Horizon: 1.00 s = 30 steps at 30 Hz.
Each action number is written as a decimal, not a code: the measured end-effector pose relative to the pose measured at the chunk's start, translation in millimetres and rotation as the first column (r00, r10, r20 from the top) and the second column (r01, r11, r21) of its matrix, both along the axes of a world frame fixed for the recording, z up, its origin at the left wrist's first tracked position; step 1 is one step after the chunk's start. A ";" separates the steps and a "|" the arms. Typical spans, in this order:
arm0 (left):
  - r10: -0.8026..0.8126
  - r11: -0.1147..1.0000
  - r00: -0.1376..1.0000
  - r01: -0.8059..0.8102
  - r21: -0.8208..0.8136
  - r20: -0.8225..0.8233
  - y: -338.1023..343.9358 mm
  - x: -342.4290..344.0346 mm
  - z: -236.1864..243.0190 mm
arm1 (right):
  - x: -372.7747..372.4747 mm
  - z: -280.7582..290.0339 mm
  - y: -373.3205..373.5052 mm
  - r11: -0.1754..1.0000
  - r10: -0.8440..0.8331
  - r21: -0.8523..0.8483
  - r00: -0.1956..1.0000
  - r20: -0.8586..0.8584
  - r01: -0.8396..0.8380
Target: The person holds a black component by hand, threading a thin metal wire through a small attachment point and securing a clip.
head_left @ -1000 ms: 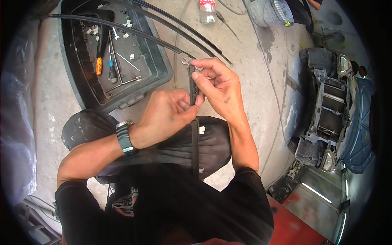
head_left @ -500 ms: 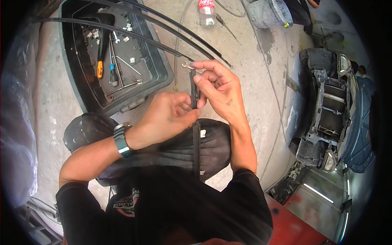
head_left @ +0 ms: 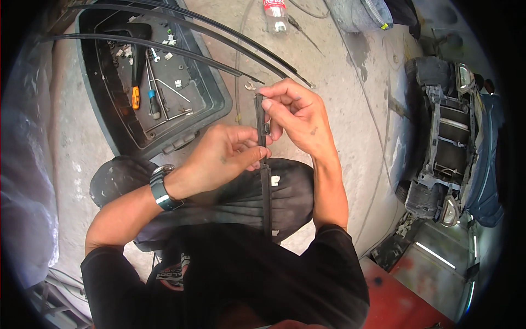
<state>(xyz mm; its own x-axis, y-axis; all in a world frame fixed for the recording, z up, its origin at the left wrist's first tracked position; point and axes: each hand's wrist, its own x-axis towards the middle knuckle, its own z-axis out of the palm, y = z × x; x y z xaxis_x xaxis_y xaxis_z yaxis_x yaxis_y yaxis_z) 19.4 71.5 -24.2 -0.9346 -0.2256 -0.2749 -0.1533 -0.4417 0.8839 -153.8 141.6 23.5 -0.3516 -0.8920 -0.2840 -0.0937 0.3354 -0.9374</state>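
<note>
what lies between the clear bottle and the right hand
In the head view, the ends of two curved black strips lie between the bottle and the right hand, seen against the floor.

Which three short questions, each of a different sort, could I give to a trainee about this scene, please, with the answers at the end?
1. True or false: the left hand and the right hand both touch the dark strip.

2. Multiple choice: where does the orange-handled tool lie?
A) on the floor
B) in the black tray
C) in the bucket

3. Fill the gap: the person wears a watch on the ____ wrist.

Key: 1. True. 2. B. 3. left.
</note>
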 end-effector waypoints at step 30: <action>0.342 0.926 0.939 -0.343 0.161 0.031 -4.5 -11.3 -5.9 | 4.7 -5.5 -7.3 0.999 -0.048 -0.015 0.999 -0.008 0.047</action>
